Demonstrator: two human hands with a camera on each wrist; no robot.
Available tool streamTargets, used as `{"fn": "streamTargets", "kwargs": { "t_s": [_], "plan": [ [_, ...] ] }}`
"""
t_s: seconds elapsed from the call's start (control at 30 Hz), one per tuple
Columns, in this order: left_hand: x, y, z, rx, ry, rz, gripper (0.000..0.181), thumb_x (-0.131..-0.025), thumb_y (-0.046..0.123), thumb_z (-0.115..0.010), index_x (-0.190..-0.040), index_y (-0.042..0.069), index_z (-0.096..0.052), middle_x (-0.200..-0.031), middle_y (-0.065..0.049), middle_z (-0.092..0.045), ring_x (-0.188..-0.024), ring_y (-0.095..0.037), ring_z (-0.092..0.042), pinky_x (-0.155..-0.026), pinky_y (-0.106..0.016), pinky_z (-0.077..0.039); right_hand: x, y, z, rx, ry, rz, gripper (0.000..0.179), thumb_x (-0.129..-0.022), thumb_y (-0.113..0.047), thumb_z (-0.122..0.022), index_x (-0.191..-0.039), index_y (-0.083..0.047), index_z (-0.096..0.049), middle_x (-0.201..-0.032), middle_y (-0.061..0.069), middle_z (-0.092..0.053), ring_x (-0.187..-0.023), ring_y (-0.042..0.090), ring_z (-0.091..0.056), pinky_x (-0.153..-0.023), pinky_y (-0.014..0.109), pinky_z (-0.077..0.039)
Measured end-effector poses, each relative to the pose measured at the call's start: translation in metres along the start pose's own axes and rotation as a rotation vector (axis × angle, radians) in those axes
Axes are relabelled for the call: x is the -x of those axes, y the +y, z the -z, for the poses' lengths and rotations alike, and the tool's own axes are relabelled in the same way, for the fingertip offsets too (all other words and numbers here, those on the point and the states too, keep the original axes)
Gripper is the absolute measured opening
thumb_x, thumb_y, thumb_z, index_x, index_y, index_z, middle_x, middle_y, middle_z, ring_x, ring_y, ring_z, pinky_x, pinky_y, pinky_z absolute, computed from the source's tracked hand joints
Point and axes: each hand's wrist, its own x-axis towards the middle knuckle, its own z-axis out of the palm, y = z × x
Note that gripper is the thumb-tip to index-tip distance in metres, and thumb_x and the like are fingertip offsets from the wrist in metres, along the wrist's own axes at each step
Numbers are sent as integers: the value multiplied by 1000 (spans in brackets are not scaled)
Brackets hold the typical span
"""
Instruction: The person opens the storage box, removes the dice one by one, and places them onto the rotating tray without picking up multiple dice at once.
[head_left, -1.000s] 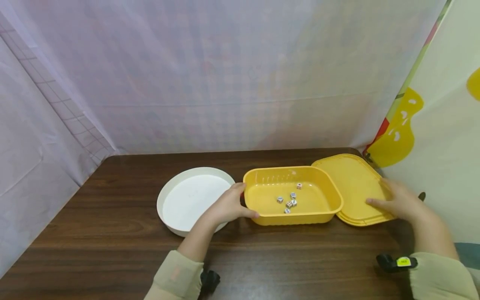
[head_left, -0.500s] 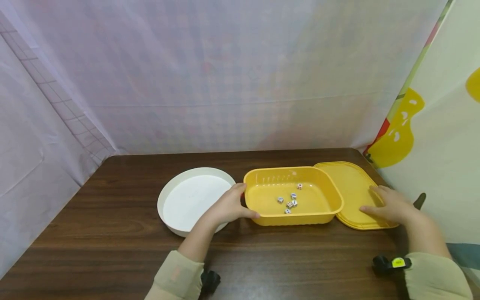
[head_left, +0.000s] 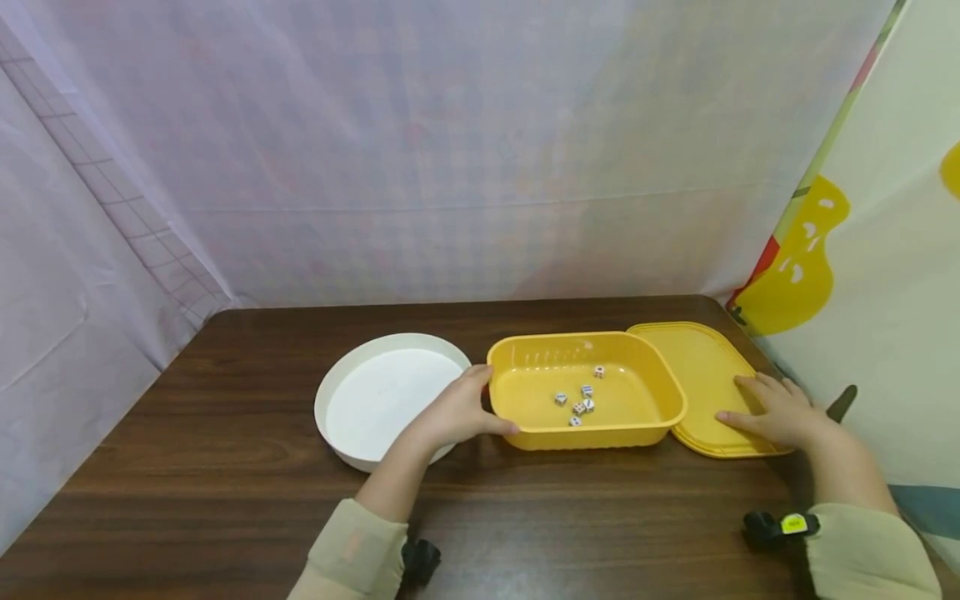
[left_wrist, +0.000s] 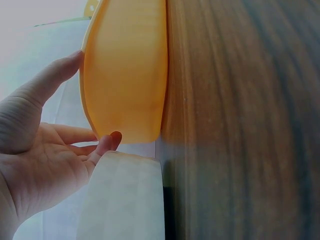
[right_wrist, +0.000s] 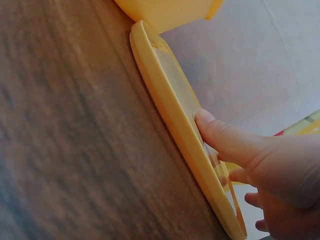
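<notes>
A yellow plastic container [head_left: 592, 438] stands on the dark wooden table, with several white dice [head_left: 578, 408] scattered on its floor. My left hand [head_left: 457, 410] rests at its left end, thumb on the near corner of the rim and fingers spread along the side. In the left wrist view the fingertips [left_wrist: 104, 145] sit between the container and a white round tray [left_wrist: 125, 200]. The flat yellow lid [head_left: 708, 383] lies to the right, close against the container. My right hand [head_left: 780, 410] rests on the lid's right part, fingers spread and thumb on its top.
The white round tray's floor [head_left: 386, 404] shows bare left of the container, partly behind the left forearm. Light cloth [head_left: 450, 167] hangs behind the table [head_left: 187, 467]. A patterned curtain [head_left: 885, 350] hangs close at the right edge, beside a dark olive strip [head_left: 842, 403].
The lid has come down lower onto the table at its far side, and my right hand has shifted slightly left with it. The left hand, container and dice have stayed put.
</notes>
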Motion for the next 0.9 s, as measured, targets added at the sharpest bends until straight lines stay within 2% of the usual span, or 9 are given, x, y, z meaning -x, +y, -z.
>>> {"fn": "streamTargets", "kwargs": {
  "t_s": [0.2,0.5,0.6,0.8,0.9],
  "plan": [
    [-1,-1,0,5,-2,-9,83,-68,25,-86,-137,-1,-47,-136,-20,-46,-125,-31,-44,-104,-47,-32,0,0,0,-8,9,12,91,-89,-59,-53,-138,14,-30,-138,45,-17,-122,67,-6,-88,80,-5],
    [2,3,2,-19,-5,7,84,-69,25,-86,-138,-3,-45,-135,-20,-48,-123,-29,-45,-104,-43,-33,-2,-5,6,5,33,28,91,-89,-60,-55,-138,13,-31,-137,45,-20,-122,66,-11,-88,78,-8],
    [2,3,4,-28,-8,-1,83,-70,25,-85,-137,-5,-46,-132,-20,-50,-118,-28,-49,-101,-43,-37,-3,-7,8,12,51,32,90,-90,-59,-54,-138,14,-31,-137,46,-20,-122,64,-14,-88,78,-10],
    [5,4,10,-25,-34,-8,71,-74,23,-83,-133,-1,-51,-124,-17,-56,-108,-27,-54,-91,-42,-44,-4,-14,15,10,108,69,87,-91,-55,-55,-139,13,-32,-137,44,-25,-123,61,-20,-88,77,-16],
    [5,4,12,-42,-42,-5,74,-75,25,-82,-135,-1,-49,-125,-18,-56,-107,-28,-54,-89,-41,-45,-4,-19,19,10,131,91,86,-91,-54,-55,-139,14,-33,-137,42,-27,-123,60,-22,-88,76,-17]
  ]
}}
